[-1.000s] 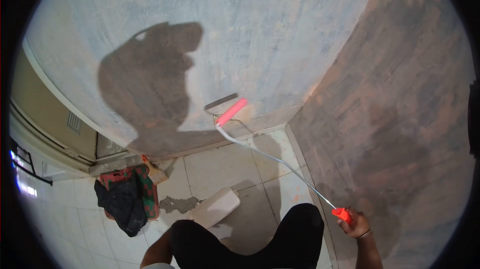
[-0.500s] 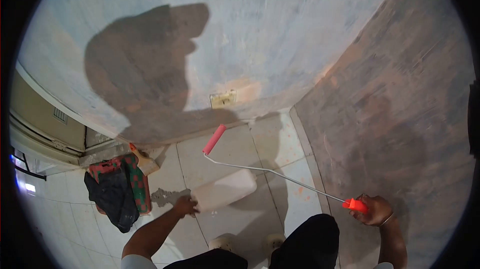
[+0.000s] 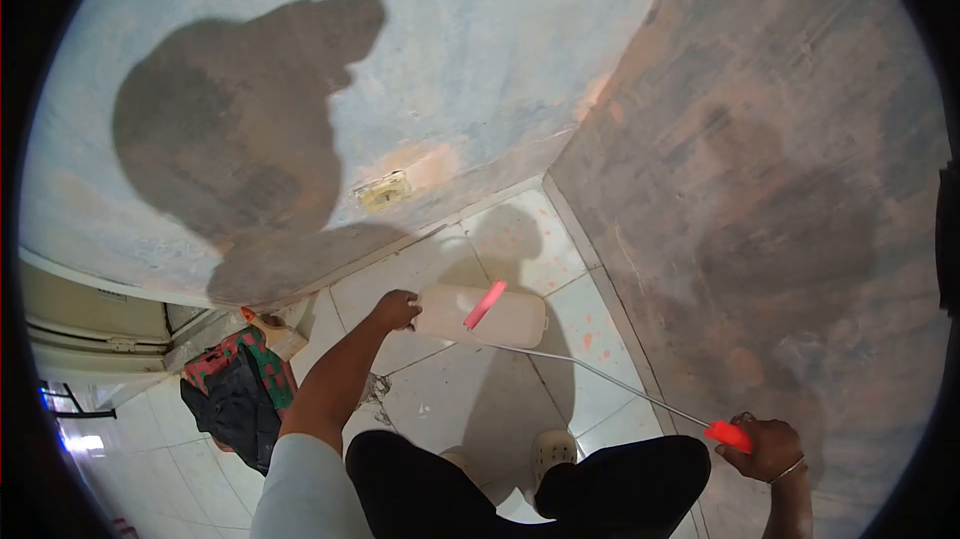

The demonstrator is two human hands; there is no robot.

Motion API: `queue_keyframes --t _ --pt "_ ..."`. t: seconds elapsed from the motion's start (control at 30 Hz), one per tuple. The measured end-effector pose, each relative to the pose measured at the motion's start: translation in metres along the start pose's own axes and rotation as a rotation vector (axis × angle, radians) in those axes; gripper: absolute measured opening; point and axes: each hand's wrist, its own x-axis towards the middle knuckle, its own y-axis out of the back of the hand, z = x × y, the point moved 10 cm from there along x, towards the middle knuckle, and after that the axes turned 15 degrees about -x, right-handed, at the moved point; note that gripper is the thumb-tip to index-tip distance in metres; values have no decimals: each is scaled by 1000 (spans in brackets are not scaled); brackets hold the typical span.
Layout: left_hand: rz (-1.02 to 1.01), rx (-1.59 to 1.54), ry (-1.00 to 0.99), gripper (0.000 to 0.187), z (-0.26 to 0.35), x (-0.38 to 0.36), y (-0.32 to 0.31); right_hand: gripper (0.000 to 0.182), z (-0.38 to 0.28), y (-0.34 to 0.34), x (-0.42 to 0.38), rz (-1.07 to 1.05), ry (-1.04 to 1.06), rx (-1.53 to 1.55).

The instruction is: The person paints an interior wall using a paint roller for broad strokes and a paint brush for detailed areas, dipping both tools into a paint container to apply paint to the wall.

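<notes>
My right hand is wrapped around the red handle of a mini paint roller. Its long wire frame reaches left across the floor, and the pink roller sleeve overlaps a pale oblong plastic container in this view. At the container's left end, the fingers of my left hand are closed on its edge. The container lies over the tiled floor in front of my feet, near the wall corner.
To the left, dark cloth lies over a red and green patterned item, with a paintbrush beside it. A wall socket box sits low on the patchy blue wall. A brownish wall rises on the right.
My left hand has moved the container forward and right, towards the corner. The roller sleeve now lines up over the container instead of beyond it. The whole view has shifted.
</notes>
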Motion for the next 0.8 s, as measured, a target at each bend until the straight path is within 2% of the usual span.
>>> queue_keyframes --t 0.17,0.23,0.27,0.3,0.4,0.43,0.5,0.53,0.6,0.63,0.7,0.77,0.8 --pt "-89 225 -162 34 42 49 -53 48 -7 -40 -17 -254 -95 37" --pt "-152 473 -170 31 57 59 -75 48 -11 -63 -24 -381 -116 88" --pt "-65 575 -273 30 63 67 -77 48 -13 -69 -27 -397 -115 104" --pt "-85 580 -280 30 68 62 -87 48 -13 -72 -29 -406 -133 107" --pt "171 463 -381 41 99 38 -76 46 -13 -82 -36 -443 -168 150" --pt "165 459 -384 41 88 48 -76 46 -11 -85 -37 -435 -175 172" --pt "302 218 -379 48 73 58 -55 46 -5 -87 -38 -432 -181 185" --pt "297 214 -381 48 76 56 -55 46 -4 -87 -36 -432 -180 211" --pt "227 -143 -112 49 53 43 -51 49 -6 -85 -33 -449 -175 247" --pt "222 -144 -110 49 72 18 -51 49 -5 -84 -30 -453 -179 246" --pt "209 -461 -113 46 107 -40 -55 53 -12 -76 -23 -428 -117 332" --pt "198 -524 -106 45 110 -54 -58 57 -20 -66 -15 -471 -100 367" --pt "261 -548 -149 44 112 -61 -55 57 -25 -75 -19 -666 -160 487"
